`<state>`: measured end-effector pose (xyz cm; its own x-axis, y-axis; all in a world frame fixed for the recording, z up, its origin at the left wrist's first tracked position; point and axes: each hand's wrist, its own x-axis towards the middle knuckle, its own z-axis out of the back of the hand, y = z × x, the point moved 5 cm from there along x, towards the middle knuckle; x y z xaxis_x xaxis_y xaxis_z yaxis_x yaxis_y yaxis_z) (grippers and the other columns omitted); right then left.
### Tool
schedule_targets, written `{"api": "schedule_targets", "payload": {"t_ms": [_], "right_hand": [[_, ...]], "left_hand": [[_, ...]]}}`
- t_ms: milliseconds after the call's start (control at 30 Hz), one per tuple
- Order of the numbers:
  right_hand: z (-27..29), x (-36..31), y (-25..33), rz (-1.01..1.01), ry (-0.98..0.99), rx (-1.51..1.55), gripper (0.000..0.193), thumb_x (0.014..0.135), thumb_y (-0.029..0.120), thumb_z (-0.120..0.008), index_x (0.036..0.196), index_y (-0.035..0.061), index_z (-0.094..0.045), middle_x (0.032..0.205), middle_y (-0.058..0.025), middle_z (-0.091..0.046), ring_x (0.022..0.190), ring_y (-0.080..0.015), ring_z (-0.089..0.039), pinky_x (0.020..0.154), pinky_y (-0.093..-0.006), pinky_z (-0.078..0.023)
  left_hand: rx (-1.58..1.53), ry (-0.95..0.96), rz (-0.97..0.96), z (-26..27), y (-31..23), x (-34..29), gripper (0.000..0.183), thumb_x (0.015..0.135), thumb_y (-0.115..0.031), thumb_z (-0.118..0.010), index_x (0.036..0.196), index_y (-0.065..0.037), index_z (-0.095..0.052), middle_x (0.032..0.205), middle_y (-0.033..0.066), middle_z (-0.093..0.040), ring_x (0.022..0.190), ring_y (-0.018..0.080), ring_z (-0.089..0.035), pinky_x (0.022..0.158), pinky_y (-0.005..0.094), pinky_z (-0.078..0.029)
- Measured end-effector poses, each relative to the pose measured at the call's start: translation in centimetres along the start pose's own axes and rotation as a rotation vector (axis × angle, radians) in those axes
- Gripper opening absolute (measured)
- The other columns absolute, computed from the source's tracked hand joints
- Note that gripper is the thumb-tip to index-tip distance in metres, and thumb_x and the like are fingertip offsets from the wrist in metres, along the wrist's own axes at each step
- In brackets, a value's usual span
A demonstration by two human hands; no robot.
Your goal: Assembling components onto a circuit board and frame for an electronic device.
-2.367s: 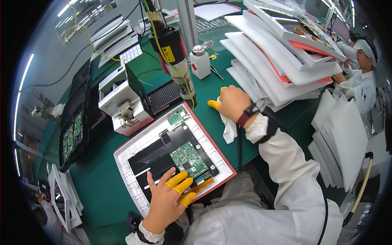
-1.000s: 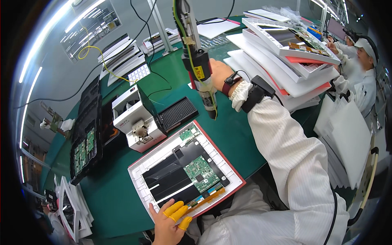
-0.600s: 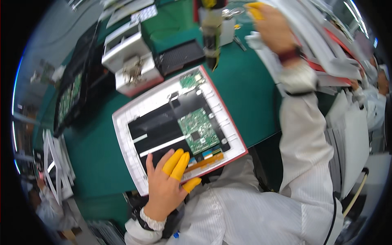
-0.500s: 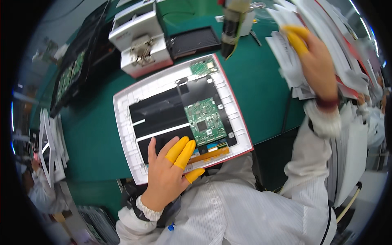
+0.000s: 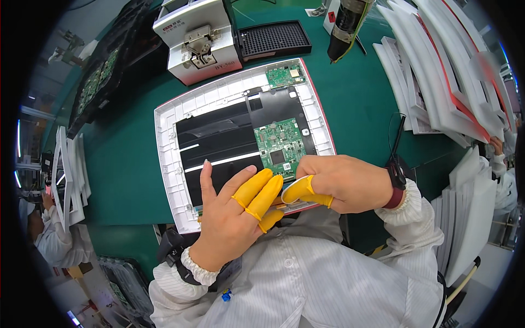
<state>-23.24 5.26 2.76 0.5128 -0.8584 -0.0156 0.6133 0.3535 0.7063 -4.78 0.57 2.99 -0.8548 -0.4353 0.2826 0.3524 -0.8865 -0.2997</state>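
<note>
In front of me lies a shallow white plastic housing (image 5: 167, 188) with a red outer edge. Inside it sit a black panel (image 5: 210, 128), a green circuit board (image 5: 279, 143) and a smaller green board (image 5: 281, 76) at the top right corner. My left hand (image 5: 229, 218), with yellow finger cots on some fingers, rests spread over the panel's near edge. Just right of it, my right hand (image 5: 344, 186) is closed at the near edge of the larger board, finger cots on. Whatever its curled fingers pinch, if anything, is hidden. An orange strip at that edge is mostly covered.
Behind the housing stand a white screw feeder (image 5: 205, 49) and a black perforated tray (image 5: 276, 39). A power screwdriver (image 5: 347, 27) hangs at the upper right. White panels (image 5: 437, 71) are stacked at the right; a black rack of boards (image 5: 104, 76) leans at the left.
My right hand has come from the white panels at the far right down to the near edge of the board beside my left hand. The left hand stays on the panel.
</note>
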Motion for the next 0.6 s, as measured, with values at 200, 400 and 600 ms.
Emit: {"api": "schedule_targets", "payload": {"t_ms": [200, 400, 600], "right_hand": [[-0.1, 0.3, -0.1, 0.006, 0.001, 0.011, 0.016, 0.072, -0.005, -0.071, 0.085, -0.0011, -0.064, 0.104, -0.013, -0.059, 0.089, -0.0295, -0.062, 0.069, -0.0371, -0.052], [-0.4, 0.9, 0.1, -0.04, 0.073, -0.018, 0.014, 0.073, -0.005, -0.07, 0.085, -0.0017, -0.063, 0.104, -0.0132, -0.057, 0.089, -0.0313, -0.062, 0.071, -0.0373, -0.052], [-1.0, 1.6, 0.3, 0.013, 0.035, -0.029, 0.011, 0.078, -0.001, -0.07, 0.088, -0.0009, -0.066, 0.102, -0.013, -0.057, 0.09, -0.0299, -0.062, 0.073, -0.0382, -0.052]], "left_hand": [[0.027, -0.077, -0.085, 0.1, -0.7, 0.1, 0.036, 0.082, -0.024, -0.076, 0.117, -0.015, -0.071, 0.117, 0.0004, -0.07, 0.121, 0.0242, -0.061, 0.115, 0.0723, -0.01], [0.011, -0.119, -0.082, -0.5, -0.6, 0.1, 0.031, 0.085, -0.022, -0.072, 0.115, -0.015, -0.072, 0.117, 0.0008, -0.07, 0.122, 0.0243, -0.061, 0.115, 0.0737, -0.004], [0.025, -0.129, -0.089, -0.4, -0.6, 0.1, 0.031, 0.086, -0.022, -0.072, 0.116, -0.016, -0.071, 0.117, 0.0012, -0.07, 0.121, 0.0235, -0.062, 0.115, 0.0736, -0.002]]}}
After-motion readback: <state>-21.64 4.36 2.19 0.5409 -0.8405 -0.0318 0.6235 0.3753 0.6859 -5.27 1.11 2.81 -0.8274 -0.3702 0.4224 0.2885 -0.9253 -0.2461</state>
